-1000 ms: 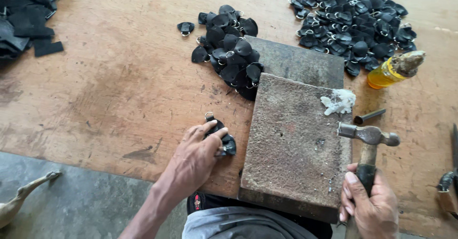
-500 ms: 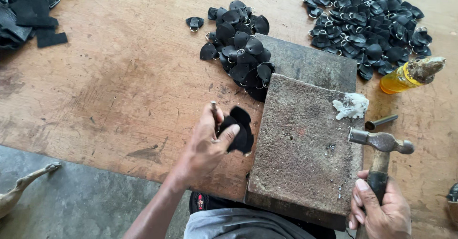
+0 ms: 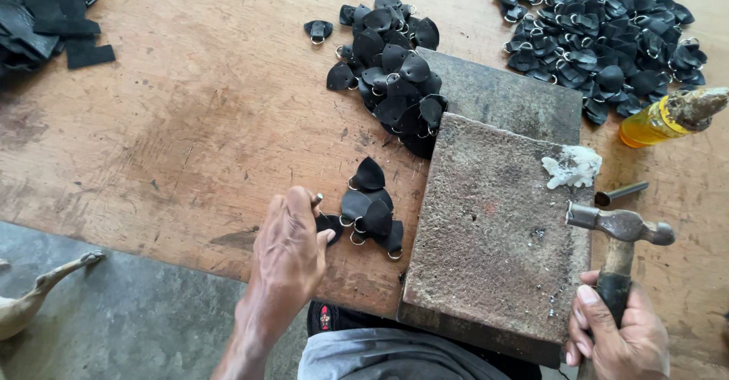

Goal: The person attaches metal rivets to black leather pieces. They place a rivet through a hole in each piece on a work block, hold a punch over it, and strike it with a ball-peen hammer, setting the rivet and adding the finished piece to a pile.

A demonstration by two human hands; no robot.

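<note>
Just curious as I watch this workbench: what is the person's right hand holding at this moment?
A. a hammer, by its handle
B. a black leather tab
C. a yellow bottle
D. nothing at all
A: the right hand is wrapped around the handle of the hammer, whose metal head hangs over the edge of the stone slab.

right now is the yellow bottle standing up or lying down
Lying down: the yellow bottle rests on its side on the wooden table, its dirty nozzle pointing right.
</note>
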